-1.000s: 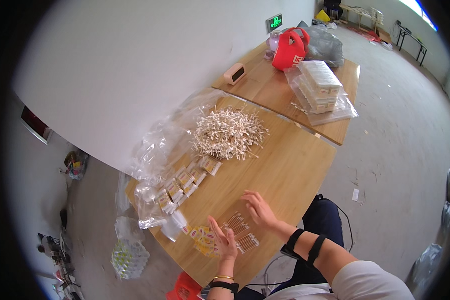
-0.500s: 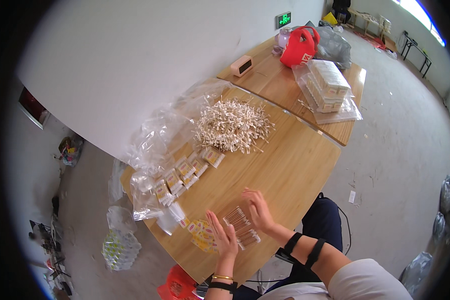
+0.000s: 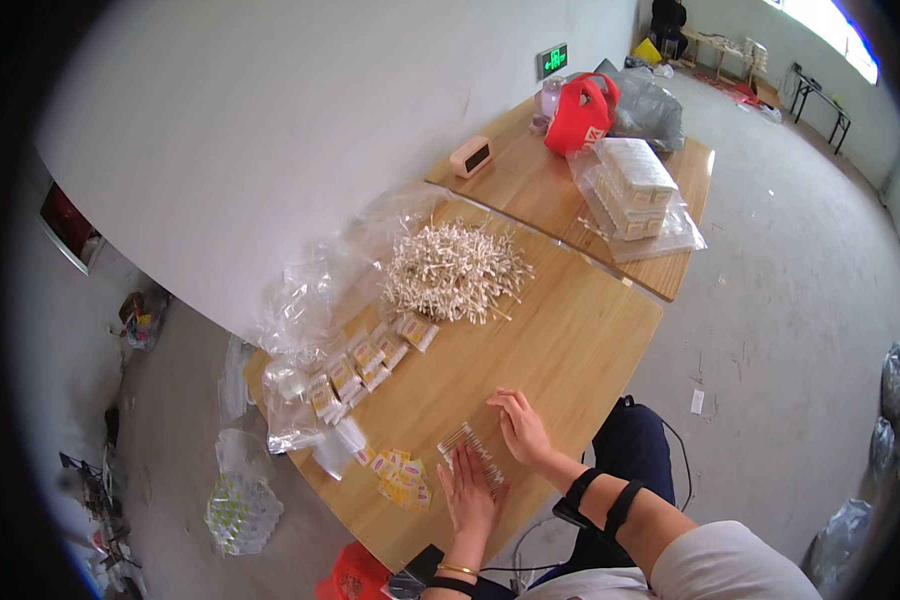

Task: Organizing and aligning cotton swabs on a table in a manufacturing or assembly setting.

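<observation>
My left hand lies flat, fingers stretched out, on top of a row of cotton swabs laid side by side on the wooden table. It covers the nearer part of that row. Just right of the swabs, my right hand is held with bent, extended fingers and nothing visible in it. Left of my left hand lies a loose spread of small yellow and white cards. Farther up the table is a big heap of loose cotton swabs. Several filled packs of swabs stand between heap and cards.
Crumpled clear plastic bags line the table's left edge. A second table behind holds a pink clock, a red bag and stacked swab packs on plastic. A red bag hangs below the near edge.
My left hand has moved right and come down flat over the row of swabs. My right hand stays beside the row, fingers still extended. The view has shifted slightly.
</observation>
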The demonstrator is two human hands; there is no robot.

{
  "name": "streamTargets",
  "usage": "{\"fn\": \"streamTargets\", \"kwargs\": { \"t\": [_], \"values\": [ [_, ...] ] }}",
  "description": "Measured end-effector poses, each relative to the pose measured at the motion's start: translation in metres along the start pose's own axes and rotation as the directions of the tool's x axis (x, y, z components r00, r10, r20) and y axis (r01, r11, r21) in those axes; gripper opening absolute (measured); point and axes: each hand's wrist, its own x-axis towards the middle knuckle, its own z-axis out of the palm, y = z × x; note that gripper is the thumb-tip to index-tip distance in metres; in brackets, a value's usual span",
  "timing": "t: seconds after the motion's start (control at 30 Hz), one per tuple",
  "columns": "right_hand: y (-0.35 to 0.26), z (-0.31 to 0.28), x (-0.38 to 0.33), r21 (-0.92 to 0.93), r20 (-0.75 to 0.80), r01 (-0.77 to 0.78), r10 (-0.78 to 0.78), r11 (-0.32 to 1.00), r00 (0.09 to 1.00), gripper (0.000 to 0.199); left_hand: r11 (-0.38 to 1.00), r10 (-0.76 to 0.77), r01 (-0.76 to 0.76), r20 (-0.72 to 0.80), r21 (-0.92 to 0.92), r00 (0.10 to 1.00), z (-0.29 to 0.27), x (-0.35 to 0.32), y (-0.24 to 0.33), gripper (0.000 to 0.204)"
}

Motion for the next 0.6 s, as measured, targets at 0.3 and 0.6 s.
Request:
{"fn": "streamTargets", "kwargs": {
  "t": [0.3, 0.6],
  "values": [
    [0.019, 0.005, 0.098, -0.408, 0.048, 0.036, -0.018, 0.912, 0.999, 0.04, 0.981, -0.121, 0.092, -0.167, -0.171, 0.979, 0.004, 0.016, -0.029, 0.093],
    [0.022, 0.024, 0.162, -0.715, 0.078, -0.121, 0.251, 0.688, 0.965, 0.058, 0.934, -0.078, -0.04, -0.311, -0.356, 0.947, 0.021, 0.016, -0.037, 0.084]
  ]
}}
